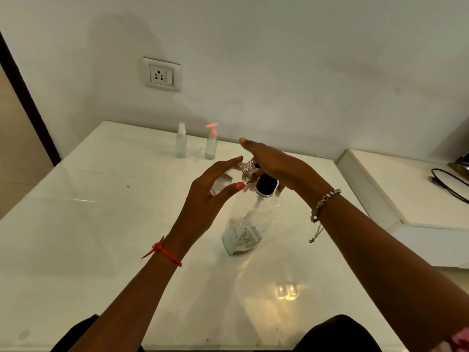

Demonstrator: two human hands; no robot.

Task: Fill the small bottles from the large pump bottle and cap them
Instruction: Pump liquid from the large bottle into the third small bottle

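A large clear pump bottle [243, 224] with a black collar stands at the middle of the white table [76, 224], holding a little liquid at its bottom. My right hand [276, 166] lies flat, palm down, on top of its pump head, which is mostly hidden. My left hand [215, 191] holds a small clear bottle [228, 179] tilted, its open threaded neck right at the pump's black spout. Two small capped bottles stand near the wall: a spray bottle [181, 142] with a white top and a pump bottle [211, 143] with a pink top.
A wall socket [162, 74] is above the table's back left. To the right a lower white shelf [406, 194] carries a black cable [446, 184]. My dark-clothed knees show at the table's near edge.
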